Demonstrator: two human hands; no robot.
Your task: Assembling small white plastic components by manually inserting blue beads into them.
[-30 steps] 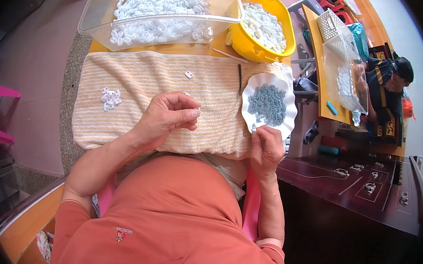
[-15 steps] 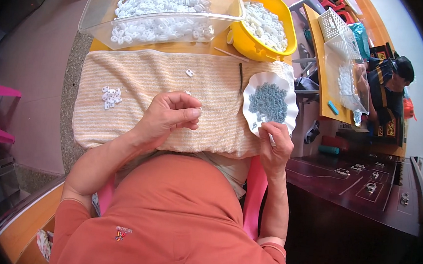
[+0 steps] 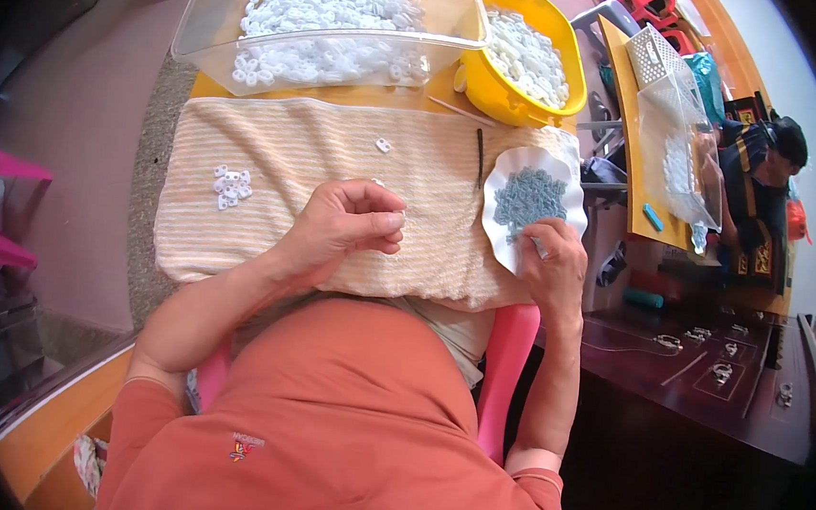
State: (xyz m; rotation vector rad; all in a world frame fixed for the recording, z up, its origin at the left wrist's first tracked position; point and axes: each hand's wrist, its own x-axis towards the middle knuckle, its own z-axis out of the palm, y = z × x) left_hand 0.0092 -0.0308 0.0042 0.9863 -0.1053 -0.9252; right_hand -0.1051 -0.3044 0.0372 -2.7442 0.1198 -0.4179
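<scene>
My left hand (image 3: 345, 221) hovers over the middle of a striped towel (image 3: 283, 140), thumb and forefinger pinched. What it holds, if anything, is too small to name. Over the near rim of a white wavy-edged plate (image 3: 500, 226), my right hand (image 3: 556, 259) has its fingertips drawn together; I cannot make out what is in them. Many small grey-blue pieces (image 3: 530, 196) are heaped on that plate. A small white piece with holes (image 3: 382, 145) lies on the towel, and another shows partly beyond my left hand. Farther left is a small pile of similar white pieces (image 3: 231, 186).
Beyond the towel stand a clear plastic bin (image 3: 195, 39) of white pieces and a yellow basin (image 3: 497, 94) of whitish pieces. A thin dark tool (image 3: 480, 157) lies left of the plate. At right, a person (image 3: 764, 178) sits by another table (image 3: 636, 220) with a clear bin.
My right hand has shifted slightly up over the plate's near part. My left hand stays pinched over the towel. The whole view has moved a little.
</scene>
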